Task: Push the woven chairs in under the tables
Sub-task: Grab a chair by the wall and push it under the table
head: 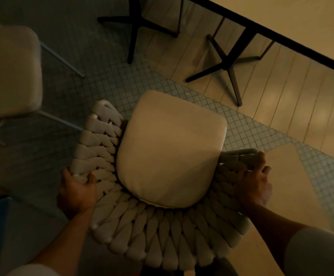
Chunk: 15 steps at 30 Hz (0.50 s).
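woven chair (154,232) stands on tiled floor, short of the table (291,22) at upper right | cream cushion (170,150) lies on its seat | left hand (76,194) grips woven back's left side, fingers curled round it | right hand (253,186) grips right side likewise

The chair (154,238) has a woven back that curves around a pale cushion (172,150). The left grip (76,193), a bare hand, holds the left edge of the back, with the thumb on the inner face. The right grip (253,186), also a bare hand, holds the right edge. The chair stands on the tiled floor (247,126), apart from the tabletop (301,22) at upper right. A black cross base (226,64) stands beneath the tabletop. A second chair (10,70) stands at left.
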### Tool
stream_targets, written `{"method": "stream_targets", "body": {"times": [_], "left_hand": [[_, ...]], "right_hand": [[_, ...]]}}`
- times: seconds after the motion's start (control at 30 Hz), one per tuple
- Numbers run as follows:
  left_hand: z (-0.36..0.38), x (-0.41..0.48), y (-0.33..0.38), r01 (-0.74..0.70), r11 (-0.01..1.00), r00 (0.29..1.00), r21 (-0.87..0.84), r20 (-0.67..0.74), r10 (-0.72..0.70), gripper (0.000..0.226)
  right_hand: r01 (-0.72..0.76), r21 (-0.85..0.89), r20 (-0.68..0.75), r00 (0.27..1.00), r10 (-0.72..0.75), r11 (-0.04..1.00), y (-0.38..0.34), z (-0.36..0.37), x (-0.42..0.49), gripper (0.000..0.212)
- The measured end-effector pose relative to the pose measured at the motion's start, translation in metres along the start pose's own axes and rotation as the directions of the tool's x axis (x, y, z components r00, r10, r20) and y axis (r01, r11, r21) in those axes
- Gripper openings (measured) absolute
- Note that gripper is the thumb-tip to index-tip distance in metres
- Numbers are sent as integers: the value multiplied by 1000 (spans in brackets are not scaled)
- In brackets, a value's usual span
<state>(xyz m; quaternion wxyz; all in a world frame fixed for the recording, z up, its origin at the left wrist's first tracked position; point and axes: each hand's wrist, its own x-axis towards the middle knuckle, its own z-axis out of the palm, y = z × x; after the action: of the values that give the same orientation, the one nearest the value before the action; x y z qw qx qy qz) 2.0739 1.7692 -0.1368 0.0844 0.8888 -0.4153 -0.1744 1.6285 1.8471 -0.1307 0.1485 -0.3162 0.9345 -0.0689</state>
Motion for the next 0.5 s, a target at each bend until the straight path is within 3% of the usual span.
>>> {"method": "stream_targets", "body": {"times": [0.27, 0.5], "left_hand": [[0, 2, 0, 7, 1000, 1000, -11, -8, -7, 70], [5, 5, -10, 2, 999, 999, -32, 37, -1, 54]], "right_hand": [[12, 19, -9, 1000, -12, 1000, -1, -1, -3, 73], [-30, 19, 1, 1000, 30, 999, -5, -2, -7, 74]]}}
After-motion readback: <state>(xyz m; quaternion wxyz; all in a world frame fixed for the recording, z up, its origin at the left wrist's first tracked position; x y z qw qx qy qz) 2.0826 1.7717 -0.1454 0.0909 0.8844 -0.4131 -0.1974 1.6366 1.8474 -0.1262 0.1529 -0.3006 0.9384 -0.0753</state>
